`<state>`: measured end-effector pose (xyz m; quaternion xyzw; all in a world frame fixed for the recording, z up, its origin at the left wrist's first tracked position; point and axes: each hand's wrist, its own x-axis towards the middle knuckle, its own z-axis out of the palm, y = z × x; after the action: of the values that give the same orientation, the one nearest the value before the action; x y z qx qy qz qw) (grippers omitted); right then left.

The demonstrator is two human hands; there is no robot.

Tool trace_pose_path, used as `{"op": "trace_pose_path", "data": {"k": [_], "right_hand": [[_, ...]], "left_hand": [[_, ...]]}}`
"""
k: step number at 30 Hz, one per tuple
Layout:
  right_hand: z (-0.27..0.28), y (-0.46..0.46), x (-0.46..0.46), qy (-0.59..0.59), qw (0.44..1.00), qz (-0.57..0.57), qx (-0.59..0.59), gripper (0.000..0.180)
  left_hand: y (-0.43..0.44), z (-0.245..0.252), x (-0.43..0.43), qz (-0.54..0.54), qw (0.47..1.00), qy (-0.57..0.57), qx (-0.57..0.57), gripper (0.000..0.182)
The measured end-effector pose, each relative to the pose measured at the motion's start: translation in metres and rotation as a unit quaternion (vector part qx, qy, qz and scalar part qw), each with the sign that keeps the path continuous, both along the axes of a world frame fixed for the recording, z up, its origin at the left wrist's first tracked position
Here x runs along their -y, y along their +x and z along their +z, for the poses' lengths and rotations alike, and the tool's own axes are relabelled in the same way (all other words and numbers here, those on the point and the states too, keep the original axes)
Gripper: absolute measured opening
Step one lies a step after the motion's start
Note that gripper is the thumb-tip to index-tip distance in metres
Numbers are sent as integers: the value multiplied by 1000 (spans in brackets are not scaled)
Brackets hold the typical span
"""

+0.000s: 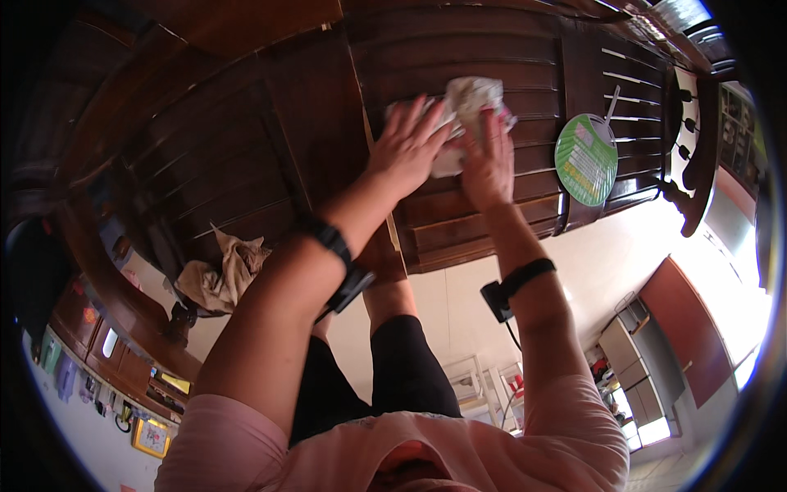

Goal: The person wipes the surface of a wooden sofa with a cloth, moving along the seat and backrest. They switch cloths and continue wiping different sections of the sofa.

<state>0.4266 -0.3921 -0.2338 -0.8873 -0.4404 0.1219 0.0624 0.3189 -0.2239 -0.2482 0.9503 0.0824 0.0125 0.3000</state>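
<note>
Both hands rest on the dark slatted seat of a wooden bench (529, 37), over a crumpled pale cloth (473, 93). My left hand (406, 147) lies with spread fingers on the cloth's left part. Beside it, my right hand (489, 163) presses on the cloth with its fingers stretched forward, partly blurred. The cloth shows beyond the fingertips and between the hands; the palms and what is beneath them are hidden. Each forearm wears a black strap with a small device.
A green round hand fan (587, 161) bearing writing lies on the slats at the right. A beige crumpled cloth (221, 277) sits at the bench's left end, near a curved wooden armrest (123, 301). Pale floor shows below, with a white rack (473, 387).
</note>
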Motion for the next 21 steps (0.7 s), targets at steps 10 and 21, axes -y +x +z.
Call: {"op": "trace_pose_path", "data": {"k": [10, 21], "right_hand": [[-31, -97, -159, 102, 991, -24, -81, 54], [-41, 36, -142, -62, 977, 147, 141, 63]], "left_hand": [[-98, -6, -114, 117, 983, 134, -33, 46], [-5, -31, -86, 165, 969, 182, -12, 63]]}}
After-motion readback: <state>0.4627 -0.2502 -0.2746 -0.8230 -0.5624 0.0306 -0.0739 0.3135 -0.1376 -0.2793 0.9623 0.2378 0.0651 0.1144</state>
